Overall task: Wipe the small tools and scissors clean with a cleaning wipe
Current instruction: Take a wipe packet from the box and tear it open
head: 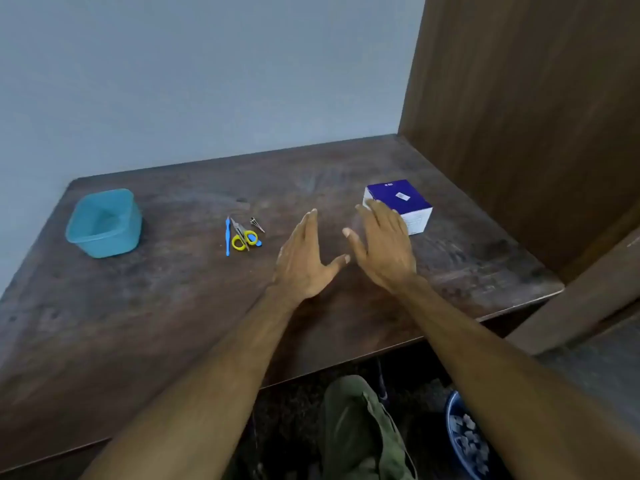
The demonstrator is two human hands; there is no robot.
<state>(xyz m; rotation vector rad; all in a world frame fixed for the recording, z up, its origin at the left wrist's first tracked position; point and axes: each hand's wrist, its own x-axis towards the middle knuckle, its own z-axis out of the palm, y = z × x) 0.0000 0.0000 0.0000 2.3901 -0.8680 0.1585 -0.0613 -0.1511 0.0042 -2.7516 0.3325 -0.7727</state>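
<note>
Small scissors [243,238] with yellow and blue handles lie on the dark wooden table [173,306], left of centre. A thin blue tool [227,236] lies just left of them, and a small metal tool [256,224] lies just right. My left hand [304,258] hovers over the table to the right of the tools, fingers straight, holding nothing. My right hand [382,242] is beside it, fingers straight and empty, its fingertips in front of a blue and white box [401,200]. No wipe is visible.
A teal plastic tub [104,223] stands at the table's left. A brown wooden panel [519,116] rises along the right side. Below the front edge are a leg in green trousers [360,431] and a blue bowl [464,441] on the floor.
</note>
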